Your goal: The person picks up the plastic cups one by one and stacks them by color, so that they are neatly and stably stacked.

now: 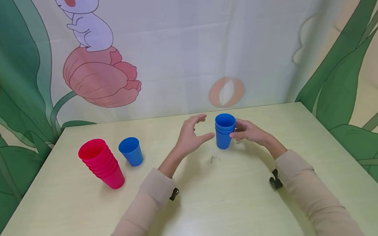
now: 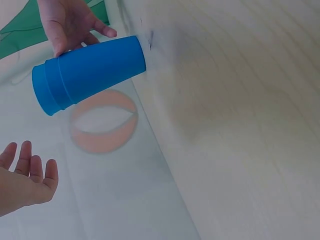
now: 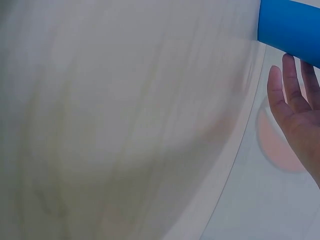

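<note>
A stack of three nested blue cups (image 1: 223, 140) stands upright near the back of the table, mouths up. At its right side is my right hand (image 1: 249, 131), thumb tip right at the cups and the other fingers stretched toward their far side. The right wrist view shows those fingers (image 3: 292, 92) nearly straight beside the blue wall. On the opposite side, my left hand (image 1: 191, 135) is held apart from the stack, its thumb and fingers spread with nothing between them. The left wrist view shows the same stack (image 2: 95, 72) between the two hands.
A single blue cup (image 1: 131, 152) stands at the left of the table (image 1: 214, 210). Beside it is a stack of several nested red cups (image 1: 112, 175), mouths up. A printed curtain (image 1: 179, 61) hangs behind the table's back edge. Small dark marks (image 1: 213, 159) lie in front of the blue stack.
</note>
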Demonstrator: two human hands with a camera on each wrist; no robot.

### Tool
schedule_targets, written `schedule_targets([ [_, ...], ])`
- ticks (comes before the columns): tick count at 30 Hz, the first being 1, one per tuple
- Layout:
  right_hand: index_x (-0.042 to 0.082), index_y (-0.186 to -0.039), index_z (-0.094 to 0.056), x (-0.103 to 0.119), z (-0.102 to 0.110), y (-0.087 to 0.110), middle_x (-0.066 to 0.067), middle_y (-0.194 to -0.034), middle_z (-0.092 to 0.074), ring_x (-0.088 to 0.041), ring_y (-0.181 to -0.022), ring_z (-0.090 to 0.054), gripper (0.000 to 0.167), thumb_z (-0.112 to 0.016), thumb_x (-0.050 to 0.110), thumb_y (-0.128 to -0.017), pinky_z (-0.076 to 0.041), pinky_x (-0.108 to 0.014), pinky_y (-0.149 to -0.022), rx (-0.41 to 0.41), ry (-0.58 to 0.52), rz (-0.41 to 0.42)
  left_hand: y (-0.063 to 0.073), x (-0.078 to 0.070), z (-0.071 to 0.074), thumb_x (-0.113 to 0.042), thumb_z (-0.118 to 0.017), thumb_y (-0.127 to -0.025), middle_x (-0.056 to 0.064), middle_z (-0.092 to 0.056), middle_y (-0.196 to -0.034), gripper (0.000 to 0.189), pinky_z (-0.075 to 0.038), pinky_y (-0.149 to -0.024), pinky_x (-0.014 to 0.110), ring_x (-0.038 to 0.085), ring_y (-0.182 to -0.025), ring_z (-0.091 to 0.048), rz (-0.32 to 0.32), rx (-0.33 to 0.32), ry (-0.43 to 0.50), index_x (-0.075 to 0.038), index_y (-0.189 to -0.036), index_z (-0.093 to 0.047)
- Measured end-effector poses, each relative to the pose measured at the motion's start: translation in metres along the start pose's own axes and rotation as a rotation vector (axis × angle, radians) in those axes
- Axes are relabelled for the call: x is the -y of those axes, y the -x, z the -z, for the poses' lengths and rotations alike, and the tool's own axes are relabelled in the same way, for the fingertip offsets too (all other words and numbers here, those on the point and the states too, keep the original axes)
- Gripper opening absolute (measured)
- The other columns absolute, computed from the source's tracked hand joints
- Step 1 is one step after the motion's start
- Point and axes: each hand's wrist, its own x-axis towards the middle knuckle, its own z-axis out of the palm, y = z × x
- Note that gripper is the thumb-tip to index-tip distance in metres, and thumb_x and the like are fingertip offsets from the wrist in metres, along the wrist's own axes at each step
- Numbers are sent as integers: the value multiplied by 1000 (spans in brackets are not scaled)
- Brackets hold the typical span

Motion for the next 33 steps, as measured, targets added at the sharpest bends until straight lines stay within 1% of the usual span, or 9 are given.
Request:
schedule_targets([
  [9,5,-141,-28,6,0,0,-22,-133,-42,-41,-116,-44,64,-61,19,-88,-45,-50,-85,4,2,-1,15,-3,20,-16,-71,-78,13,-51,-123,59,-39,-90,44,29,-116,-42,-35,-29,-5,-4,-130,-46],
  [11,5,-141,-27,7,0,0,-22,-133,-42,-41,-117,-44,64,-61,18,-88,-45,-50,-86,5,-5,-1,19,-2,25,-16,-71,-78,13,-51,-122,58,-39,-89,43,28,-114,-42,-29,-48,-3,-4,-129,-47],
  [15,5,-141,-27,6,0,-1,-22,-133,-42,-40,-116,-44,64,-61,20,-88,-45,-50,-86,9,-10,1,28,0,34,-15,-71,-78,14,-52,-118,56,-40,-87,42,30,-112,-43,-15,-89,-6,-3,-128,-48],
  [20,6,-141,-28,2,0,-2,-22,-134,-41,-40,-117,-44,65,-61,22,-88,-46,-49,-85,11,-5,8,41,5,44,-16,-72,-78,14,-53,-117,54,-37,-90,44,29,-112,-43,-7,-159,-63,-2,-125,-50],
  [24,5,-141,-28,-1,0,-2,-23,-133,-42,-40,-116,-44,65,-61,23,-88,-46,-48,-85,9,3,22,50,6,50,-15,-72,-77,14,-52,-118,53,-35,-93,46,28,-115,-39,29,-223,-94,-2,-124,-50],
  [29,4,-140,-29,-1,0,-1,-23,-132,-43,-40,-116,-45,64,-61,22,-88,-47,-47,-84,4,1,21,59,6,57,-15,-72,-77,14,-49,-122,55,-35,-92,47,28,-118,-35,103,-293,-120,-3,-125,-49],
  [32,5,-140,-29,-1,-1,0,-23,-132,-43,-40,-116,-45,62,-60,21,-88,-47,-47,-84,7,-8,23,63,7,61,-16,-72,-77,14,-48,-124,56,-35,-91,47,28,-118,-34,131,-340,-136,-3,-126,-48],
  [33,4,-140,-29,3,-2,2,-24,-132,-42,-41,-117,-44,62,-59,20,-89,-46,-49,-85,9,-13,20,64,8,63,-16,-72,-77,14,-48,-125,56,-35,-91,47,28,-118,-34,139,-355,-139,-3,-126,-48],
])
